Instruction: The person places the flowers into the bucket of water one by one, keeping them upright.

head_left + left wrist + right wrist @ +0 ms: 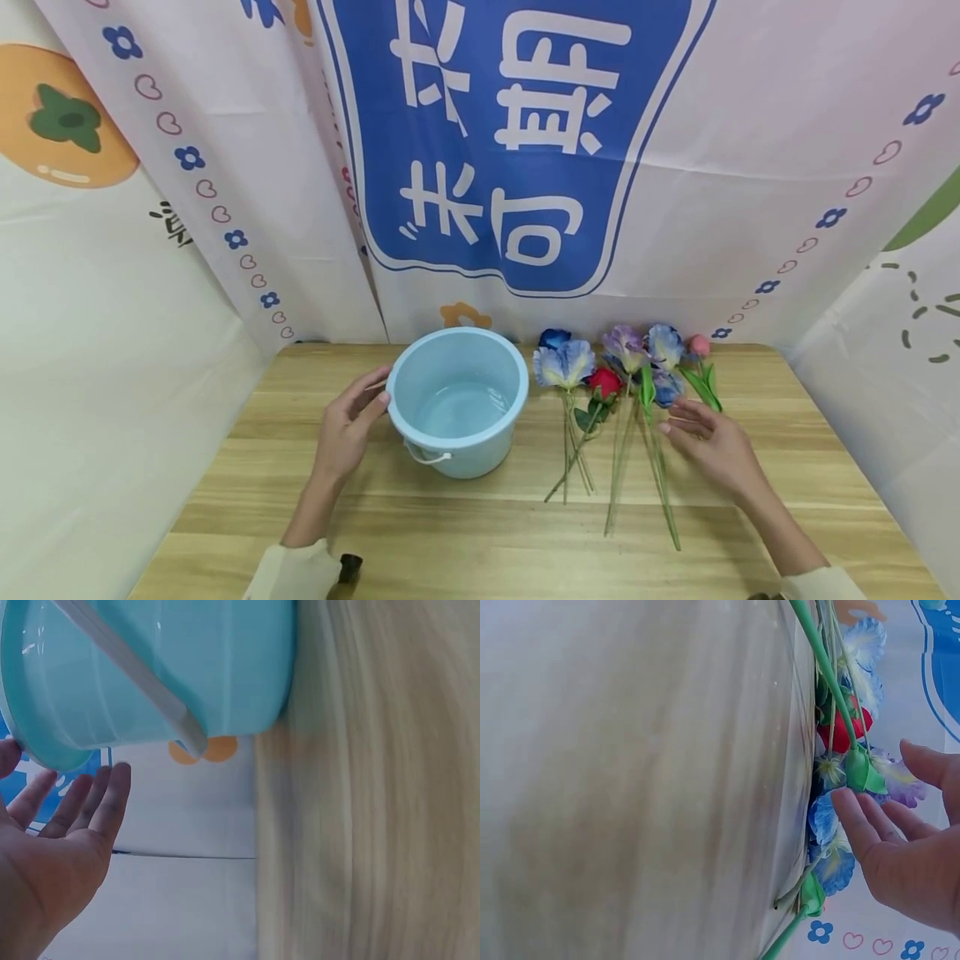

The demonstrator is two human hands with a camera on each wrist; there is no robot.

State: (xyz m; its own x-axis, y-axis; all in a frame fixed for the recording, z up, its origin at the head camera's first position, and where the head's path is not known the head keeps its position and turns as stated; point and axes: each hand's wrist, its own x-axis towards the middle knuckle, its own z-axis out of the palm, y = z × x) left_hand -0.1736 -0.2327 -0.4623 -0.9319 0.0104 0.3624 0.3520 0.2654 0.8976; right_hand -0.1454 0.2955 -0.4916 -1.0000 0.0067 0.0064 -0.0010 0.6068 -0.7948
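A light blue plastic bucket [459,450] stands upright on the table, its white handle [429,456] hanging down at the front left. My left hand [351,423] is at the left side of its rim, thumb and fingertips right by the edge, fingers spread and fairly straight. To the right lie several artificial flowers: a red rose [605,382], blue and purple irises [566,364] and a pink bud [699,346] with green leaves. Beside the stems, my right hand [712,442] hovers with loosely bent fingers, fingertips close to a blue bloom [823,819], holding nothing.
The wood-grain table [480,550] backs onto a white printed curtain [705,225] with a large blue sign. Flower stems [663,492] point toward the table's front. A small dark object [350,568] shows by the left sleeve.
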